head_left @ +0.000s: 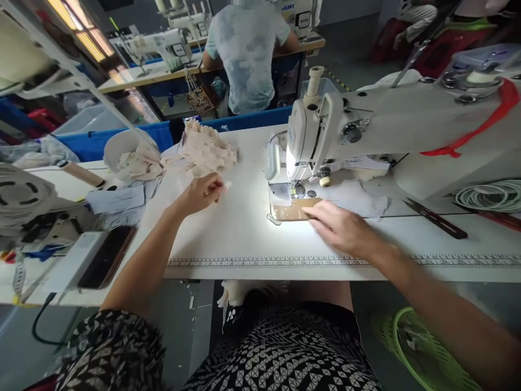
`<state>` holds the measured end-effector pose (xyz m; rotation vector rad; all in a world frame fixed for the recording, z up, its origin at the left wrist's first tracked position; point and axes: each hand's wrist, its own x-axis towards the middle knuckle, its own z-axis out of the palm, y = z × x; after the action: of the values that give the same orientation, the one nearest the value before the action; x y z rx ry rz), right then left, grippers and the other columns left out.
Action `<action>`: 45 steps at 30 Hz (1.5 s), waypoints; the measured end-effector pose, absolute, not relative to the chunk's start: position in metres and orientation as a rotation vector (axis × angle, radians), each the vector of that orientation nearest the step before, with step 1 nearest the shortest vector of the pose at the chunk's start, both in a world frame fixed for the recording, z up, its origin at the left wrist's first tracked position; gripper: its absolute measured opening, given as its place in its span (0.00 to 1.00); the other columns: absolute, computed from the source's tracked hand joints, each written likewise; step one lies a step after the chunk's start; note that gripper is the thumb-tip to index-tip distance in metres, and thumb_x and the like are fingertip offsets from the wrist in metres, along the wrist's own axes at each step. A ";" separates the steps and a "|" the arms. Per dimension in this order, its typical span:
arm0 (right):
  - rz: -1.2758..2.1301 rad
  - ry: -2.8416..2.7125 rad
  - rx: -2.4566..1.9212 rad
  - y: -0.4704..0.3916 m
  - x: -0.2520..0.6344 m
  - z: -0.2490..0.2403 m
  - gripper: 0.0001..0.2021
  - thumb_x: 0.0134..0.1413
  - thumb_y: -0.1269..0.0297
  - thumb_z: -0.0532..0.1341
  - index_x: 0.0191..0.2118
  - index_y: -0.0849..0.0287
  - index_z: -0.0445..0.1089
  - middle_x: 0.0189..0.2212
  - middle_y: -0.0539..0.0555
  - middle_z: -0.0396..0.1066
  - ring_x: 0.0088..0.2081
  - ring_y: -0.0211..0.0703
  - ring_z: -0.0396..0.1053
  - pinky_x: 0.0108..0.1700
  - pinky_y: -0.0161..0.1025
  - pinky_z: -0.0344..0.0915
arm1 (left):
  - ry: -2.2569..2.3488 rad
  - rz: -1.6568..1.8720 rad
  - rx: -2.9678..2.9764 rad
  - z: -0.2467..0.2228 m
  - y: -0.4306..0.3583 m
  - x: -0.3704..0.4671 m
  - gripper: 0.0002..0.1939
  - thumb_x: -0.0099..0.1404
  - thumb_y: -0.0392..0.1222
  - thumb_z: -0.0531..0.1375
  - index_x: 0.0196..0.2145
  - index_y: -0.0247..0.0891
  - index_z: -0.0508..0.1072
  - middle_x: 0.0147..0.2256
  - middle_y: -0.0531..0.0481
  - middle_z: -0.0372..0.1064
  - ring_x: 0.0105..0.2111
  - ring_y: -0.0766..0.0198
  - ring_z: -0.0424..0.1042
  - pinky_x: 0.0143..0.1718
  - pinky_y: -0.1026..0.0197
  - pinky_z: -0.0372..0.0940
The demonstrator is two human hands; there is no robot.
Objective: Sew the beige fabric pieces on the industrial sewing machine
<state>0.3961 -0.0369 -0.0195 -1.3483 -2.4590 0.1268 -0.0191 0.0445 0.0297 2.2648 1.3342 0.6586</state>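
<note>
My left hand [202, 194] is over the table left of the sewing machine [317, 130], its fingers curled together around a small pale fabric piece [228, 185]. Behind it lies a heap of cream fabric pieces [207, 146]. My right hand [340, 225] is at the brown plate [288, 210] in front of the needle area, fingers closed together; what they may hold is too small to make out. A sheer pale fabric [358, 198] lies on the machine bed behind my right hand.
Thread snips [437, 218] and a coiled white cord [490, 195] lie at the right. A phone [106, 258], a white box [75, 263] and a thread cone [83, 174] are at the left. A ruler strip [260, 263] runs along the front edge. A person [248, 57] sits beyond.
</note>
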 end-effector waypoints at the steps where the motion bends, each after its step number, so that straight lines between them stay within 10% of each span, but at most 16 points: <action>1: 0.134 -2.514 -1.339 -0.038 0.381 -0.015 0.22 0.73 0.60 0.50 0.64 0.55 0.71 0.48 0.59 0.74 0.37 0.45 0.69 0.40 0.42 0.65 | 1.260 0.568 2.223 0.037 0.044 -0.008 0.11 0.71 0.49 0.58 0.33 0.41 0.67 0.25 0.54 0.72 0.24 0.66 0.70 0.29 0.63 0.66; 15: -0.337 -2.600 -1.305 -0.025 0.342 -0.008 0.20 0.74 0.61 0.50 0.47 0.60 0.80 0.38 0.60 0.71 0.31 0.44 0.55 0.37 0.43 0.49 | 0.942 0.319 2.000 0.020 0.061 0.123 0.10 0.67 0.46 0.61 0.31 0.38 0.71 0.29 0.52 0.73 0.31 0.64 0.72 0.34 0.63 0.66; 45: -0.154 -2.521 -1.475 -0.027 0.341 -0.005 0.23 0.73 0.65 0.47 0.57 0.60 0.78 0.38 0.59 0.72 0.32 0.46 0.58 0.39 0.44 0.55 | 1.449 0.284 2.088 0.008 0.050 0.145 0.06 0.66 0.42 0.62 0.31 0.42 0.73 0.31 0.53 0.77 0.34 0.58 0.74 0.37 0.58 0.65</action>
<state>0.3407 -0.0269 -0.0045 -1.4752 -2.5214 -0.1535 0.1453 0.0495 0.0075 2.0882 1.4494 0.2843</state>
